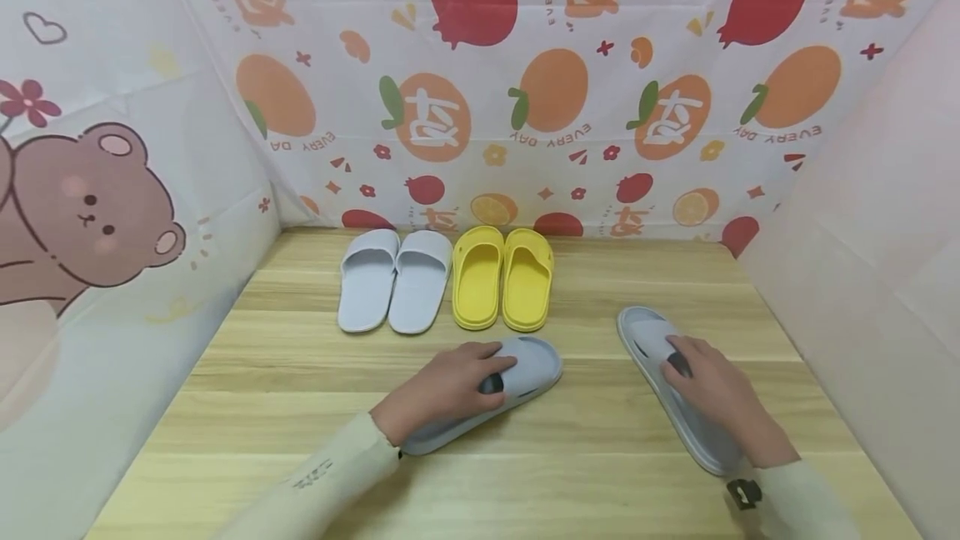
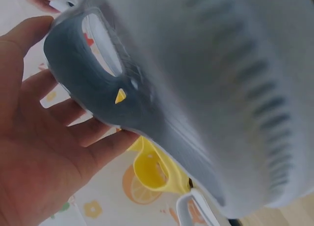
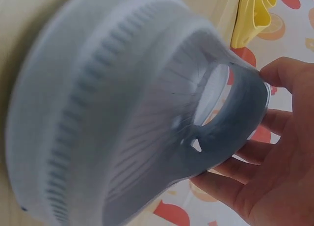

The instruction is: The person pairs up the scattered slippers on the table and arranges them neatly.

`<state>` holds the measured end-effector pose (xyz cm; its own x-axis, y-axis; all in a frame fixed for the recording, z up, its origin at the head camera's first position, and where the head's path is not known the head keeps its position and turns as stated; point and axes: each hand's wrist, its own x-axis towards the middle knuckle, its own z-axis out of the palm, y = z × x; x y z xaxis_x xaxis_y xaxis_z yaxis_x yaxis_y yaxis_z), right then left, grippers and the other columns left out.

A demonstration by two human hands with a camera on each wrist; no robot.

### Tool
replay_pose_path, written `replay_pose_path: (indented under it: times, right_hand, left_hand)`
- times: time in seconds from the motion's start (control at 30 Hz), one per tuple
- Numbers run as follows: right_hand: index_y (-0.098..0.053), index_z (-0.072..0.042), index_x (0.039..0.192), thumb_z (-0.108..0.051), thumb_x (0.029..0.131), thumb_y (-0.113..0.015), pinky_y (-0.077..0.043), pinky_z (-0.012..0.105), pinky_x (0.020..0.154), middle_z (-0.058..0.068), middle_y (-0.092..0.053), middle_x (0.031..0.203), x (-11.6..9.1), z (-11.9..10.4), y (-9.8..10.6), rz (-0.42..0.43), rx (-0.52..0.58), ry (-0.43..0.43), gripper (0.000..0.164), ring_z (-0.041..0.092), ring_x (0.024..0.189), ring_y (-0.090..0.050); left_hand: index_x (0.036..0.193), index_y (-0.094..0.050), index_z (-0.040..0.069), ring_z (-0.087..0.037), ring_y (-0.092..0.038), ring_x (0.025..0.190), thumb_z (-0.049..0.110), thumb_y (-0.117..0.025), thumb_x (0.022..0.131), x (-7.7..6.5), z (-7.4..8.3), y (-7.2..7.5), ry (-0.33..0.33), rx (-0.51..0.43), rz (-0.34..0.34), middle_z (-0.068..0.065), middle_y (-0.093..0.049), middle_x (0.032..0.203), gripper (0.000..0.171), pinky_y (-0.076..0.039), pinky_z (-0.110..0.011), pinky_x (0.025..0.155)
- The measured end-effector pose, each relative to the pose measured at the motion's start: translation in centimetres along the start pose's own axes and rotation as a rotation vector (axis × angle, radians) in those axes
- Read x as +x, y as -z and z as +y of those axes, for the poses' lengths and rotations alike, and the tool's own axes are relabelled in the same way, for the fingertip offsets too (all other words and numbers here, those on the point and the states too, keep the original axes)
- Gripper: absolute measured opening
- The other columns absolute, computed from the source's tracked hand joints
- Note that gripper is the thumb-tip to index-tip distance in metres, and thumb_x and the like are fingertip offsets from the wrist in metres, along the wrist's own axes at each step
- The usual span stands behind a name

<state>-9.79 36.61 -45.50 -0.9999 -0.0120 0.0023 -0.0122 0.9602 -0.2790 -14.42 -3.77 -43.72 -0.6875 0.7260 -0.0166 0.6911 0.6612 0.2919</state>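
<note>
My left hand (image 1: 450, 386) lies over a grey slipper (image 1: 538, 369) near the middle of the tabletop, its toe angled up and to the right. In the left wrist view the thumb and fingers hold the edge of its upper (image 2: 73, 69). Further right, my right hand (image 1: 716, 390) grips a second grey slipper (image 1: 645, 330), whose toe points up and to the left. In the right wrist view the thumb and fingers hold that slipper's upper (image 3: 245, 108). The palms and sleeves hide parts of both slippers in the head view.
Behind the left hand stand a pair of pale white slippers (image 1: 365, 298) and a pair of yellow slippers (image 1: 477, 294), side by side. The wooden tabletop (image 1: 315, 407) meets a fruit-print back sheet (image 1: 480, 177). Sheets also line the left side (image 1: 217, 115) and right side (image 1: 862, 273).
</note>
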Motion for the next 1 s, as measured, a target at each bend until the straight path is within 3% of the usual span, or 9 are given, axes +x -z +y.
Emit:
replay_pose_path:
  times: [0.2, 0.6, 0.8, 1.0]
  right_hand:
    - [-0.040, -0.007, 0.143, -0.042, 0.097, -0.048, -0.040, 0.067, 0.085, 0.027, -0.041, 0.139, 0.2, -0.4, 0.1, -0.005, 0.016, -0.004, 0.059, 0.048, 0.121, -0.045]
    - [-0.040, -0.008, 0.144, -0.049, 0.097, -0.046, -0.040, 0.066, 0.087, 0.026, -0.041, 0.142, 0.1, -0.1, 0.2, 0.010, 0.009, 0.005, 0.063, 0.047, 0.122, -0.045]
    - [-0.040, -0.008, 0.144, -0.047, 0.097, -0.047, -0.040, 0.066, 0.088, 0.025, -0.041, 0.142, 0.3, -0.1, 0.1, 0.008, 0.007, -0.006, 0.062, 0.047, 0.122, -0.045]
    - [-0.042, -0.007, 0.142, -0.048, 0.096, -0.048, -0.043, 0.065, 0.084, 0.026, -0.044, 0.139, 0.2, -0.4, 0.2, 0.013, -0.012, -0.027, 0.063, 0.047, 0.119, -0.047]
  left_hand:
    - [0.140, -0.050, 0.025, -0.027, -0.046, 0.130, 0.050, -0.055, 0.092, 1.0, 0.6, -0.6, 0.005, 0.026, -0.003, -0.012, -0.046, 0.144, 0.054, -0.044, -0.045, 0.099]
    - [0.143, -0.046, 0.024, -0.031, -0.048, 0.127, 0.053, -0.048, 0.095, 2.8, 2.5, -1.0, 0.022, 0.063, -0.014, -0.013, -0.044, 0.145, 0.056, -0.047, -0.050, 0.090]
    - [0.142, -0.045, 0.027, -0.031, -0.053, 0.118, 0.055, -0.047, 0.094, 4.5, 4.0, -1.9, -0.008, 0.126, 0.033, -0.007, -0.044, 0.145, 0.056, -0.051, -0.048, 0.073]
    - [0.139, -0.047, 0.031, -0.026, -0.055, 0.104, 0.060, -0.046, 0.093, 6.4, 5.7, -2.8, 0.017, 0.147, 0.061, -0.003, -0.049, 0.138, 0.055, -0.045, -0.039, 0.058]
